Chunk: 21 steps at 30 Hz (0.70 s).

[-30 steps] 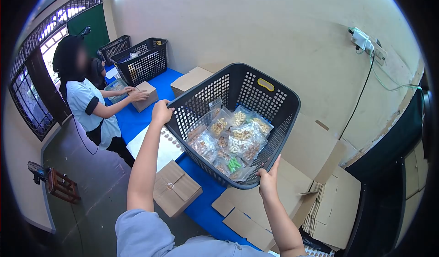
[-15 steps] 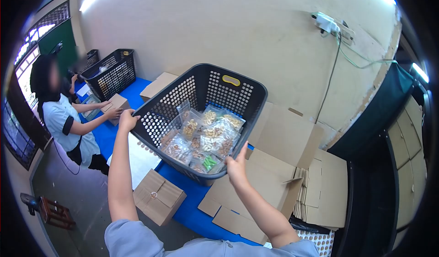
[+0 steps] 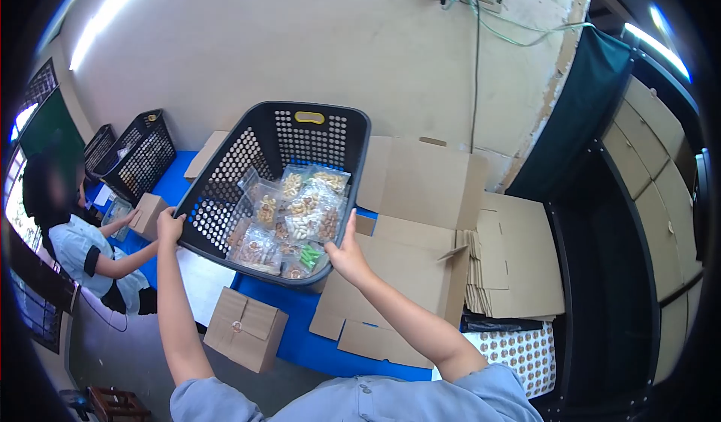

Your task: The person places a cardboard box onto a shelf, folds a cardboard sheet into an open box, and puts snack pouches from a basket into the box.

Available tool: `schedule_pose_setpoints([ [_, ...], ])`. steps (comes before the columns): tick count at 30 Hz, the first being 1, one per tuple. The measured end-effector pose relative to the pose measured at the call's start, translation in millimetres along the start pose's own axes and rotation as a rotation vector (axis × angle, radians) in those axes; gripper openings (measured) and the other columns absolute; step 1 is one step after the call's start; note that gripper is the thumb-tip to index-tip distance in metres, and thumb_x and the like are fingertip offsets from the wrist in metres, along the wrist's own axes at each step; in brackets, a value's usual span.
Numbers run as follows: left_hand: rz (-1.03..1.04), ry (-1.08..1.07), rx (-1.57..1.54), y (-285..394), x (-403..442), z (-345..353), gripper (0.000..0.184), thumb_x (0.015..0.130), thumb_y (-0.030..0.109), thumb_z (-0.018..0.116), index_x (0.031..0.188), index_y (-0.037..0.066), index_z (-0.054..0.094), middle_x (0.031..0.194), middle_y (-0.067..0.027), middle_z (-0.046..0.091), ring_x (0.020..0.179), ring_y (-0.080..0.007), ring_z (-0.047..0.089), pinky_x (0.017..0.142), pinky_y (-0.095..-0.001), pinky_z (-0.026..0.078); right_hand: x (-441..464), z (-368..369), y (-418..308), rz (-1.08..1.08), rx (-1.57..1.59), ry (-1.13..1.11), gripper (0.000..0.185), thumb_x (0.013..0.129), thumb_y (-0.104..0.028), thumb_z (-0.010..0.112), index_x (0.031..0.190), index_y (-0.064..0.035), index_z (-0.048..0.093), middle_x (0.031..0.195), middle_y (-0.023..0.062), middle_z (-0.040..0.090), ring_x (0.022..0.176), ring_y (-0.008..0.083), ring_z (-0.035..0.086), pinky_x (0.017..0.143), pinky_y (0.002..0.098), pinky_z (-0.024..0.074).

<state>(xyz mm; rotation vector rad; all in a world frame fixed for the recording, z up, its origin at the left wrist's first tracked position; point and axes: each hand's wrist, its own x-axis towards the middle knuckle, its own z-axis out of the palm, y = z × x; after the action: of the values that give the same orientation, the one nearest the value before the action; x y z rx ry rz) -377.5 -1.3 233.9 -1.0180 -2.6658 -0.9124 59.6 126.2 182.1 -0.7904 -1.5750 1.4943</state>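
Note:
A black perforated basket (image 3: 259,122) with a yellow-edged handle slot is held up over the blue table. Clear packets (image 3: 304,204) of nuts and one with green pieces lie inside it. My left hand (image 3: 170,227) grips the basket's left rim. On its lower right side my right hand (image 3: 347,253) holds the wall, thumb and fingers against it. Below the basket, a closed brown box (image 3: 244,328) with a round sticker sits at the table's front edge.
Unfolded cardboard (image 3: 405,260) and stacked flat cartons (image 3: 518,257) lie to the right, beside a sticker sheet (image 3: 518,354). A co-worker (image 3: 82,253) at the left handles a small box (image 3: 150,215) near two black baskets (image 3: 143,155). Dark shelving (image 3: 601,272) stands far right.
The view has turned right, showing more of the shelving and sticker sheet. Both my hands keep hold of the basket, which now appears further left in view.

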Motion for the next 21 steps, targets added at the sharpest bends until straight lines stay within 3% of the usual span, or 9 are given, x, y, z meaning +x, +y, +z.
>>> schedule_pose_setpoints([
  [3, 0.060, 0.021, -0.040, -31, 20, 15, 0.029, 0.079, 0.020, 0.070, 0.103, 0.005, 0.070, 0.097, -0.0189, 0.069, 0.093, -0.0316, 0.067, 0.084, -0.0399, 0.050, 0, -14, 15, -0.084, 0.120, -0.119, 0.095, 0.093, -0.020, 0.057, 0.147, -0.0018, -0.019, 0.151, 0.0248, 0.023, 0.137, 0.0278, 0.030, 0.109, 0.0321, 0.0288],
  [6, 0.178, 0.237, -0.233, -44, 17, 24, 0.041, 0.090, 0.016, 0.057, 0.130, 0.008, 0.051, 0.114, -0.0189, 0.062, 0.101, -0.0284, 0.062, 0.088, -0.0374, 0.048, -35, -57, 3, 0.017, -0.064, -0.050, 0.071, 0.096, -0.031, 0.052, 0.151, -0.0049, 0.016, 0.148, 0.0250, 0.032, 0.136, 0.0311, 0.034, 0.110, 0.0347, 0.0281],
  [9, 0.347, 0.507, -0.395, 25, -48, -13, 0.034, 0.096, 0.007, 0.050, 0.128, -0.002, 0.049, 0.124, -0.0168, 0.057, 0.108, -0.0262, 0.059, 0.093, -0.0346, 0.046, -67, -123, 21, -0.164, -0.424, 0.239, 0.054, 0.096, -0.018, 0.052, 0.144, -0.0049, 0.033, 0.144, 0.0200, 0.039, 0.136, 0.0332, 0.035, 0.110, 0.0404, 0.0299],
  [13, 0.587, 0.628, -0.309, 116, -209, -14, 0.018, 0.096, 0.003, 0.047, 0.110, -0.006, 0.053, 0.109, -0.0173, 0.056, 0.100, -0.0279, 0.055, 0.092, -0.0385, 0.042, -101, -233, 62, -0.228, -0.888, 0.634, 0.049, 0.083, -0.003, 0.054, 0.131, -0.0026, 0.045, 0.132, 0.0225, 0.047, 0.129, 0.0417, 0.038, 0.110, 0.0465, 0.0297],
  [15, 0.734, 0.204, -0.525, 96, -290, 45, 0.012, 0.088, 0.011, 0.051, 0.086, 0.005, 0.061, 0.087, -0.0110, 0.058, 0.082, -0.0263, 0.057, 0.077, -0.0376, 0.046, -129, -279, 75, -0.186, -0.931, 0.789, 0.047, 0.082, -0.003, 0.054, 0.128, -0.0018, 0.047, 0.130, 0.0238, 0.047, 0.130, 0.0430, 0.036, 0.109, 0.0479, 0.0292],
  [16, 1.140, 0.282, -0.444, 160, -316, 36, 0.011, 0.083, 0.014, 0.054, 0.080, 0.011, 0.064, 0.080, -0.0072, 0.059, 0.078, -0.0258, 0.059, 0.072, -0.0379, 0.047, -144, -298, 76, -0.145, -1.017, 0.901, 0.047, 0.081, -0.003, 0.056, 0.128, -0.0005, 0.048, 0.129, 0.0234, 0.047, 0.127, 0.0414, 0.039, 0.108, 0.0475, 0.0303],
  [17, 1.211, 0.067, -0.463, 175, -339, 51, 0.010, 0.078, 0.010, 0.057, 0.081, 0.014, 0.065, 0.081, -0.0060, 0.060, 0.079, -0.0243, 0.060, 0.073, -0.0385, 0.048, -160, -317, 77, -0.104, -1.100, 1.011, 0.048, 0.080, -0.004, 0.057, 0.127, 0.0008, 0.048, 0.129, 0.0230, 0.048, 0.124, 0.0398, 0.042, 0.107, 0.0472, 0.0313],
  [18, 1.151, -0.301, -0.385, 185, -360, 60, 0.015, 0.075, 0.007, 0.060, 0.088, 0.012, 0.065, 0.092, -0.0078, 0.062, 0.087, -0.0268, 0.061, 0.077, -0.0407, 0.048, -175, -341, 88, -0.016, -1.229, 1.185, 0.051, 0.080, -0.006, 0.059, 0.129, -0.0002, 0.045, 0.131, 0.0240, 0.045, 0.126, 0.0420, 0.039, 0.107, 0.0483, 0.0308],
  [21, 0.903, -0.617, -0.350, 180, -393, 119, 0.032, 0.074, 0.008, 0.064, 0.106, 0.007, 0.061, 0.116, -0.0162, 0.055, 0.111, -0.0341, 0.053, 0.091, -0.0456, 0.044, -227, -417, 137, 0.331, -1.137, 1.739, 0.061, 0.082, -0.017, 0.063, 0.136, -0.0011, 0.038, 0.136, 0.0267, 0.038, 0.127, 0.0450, 0.034, 0.107, 0.0530, 0.0308],
])
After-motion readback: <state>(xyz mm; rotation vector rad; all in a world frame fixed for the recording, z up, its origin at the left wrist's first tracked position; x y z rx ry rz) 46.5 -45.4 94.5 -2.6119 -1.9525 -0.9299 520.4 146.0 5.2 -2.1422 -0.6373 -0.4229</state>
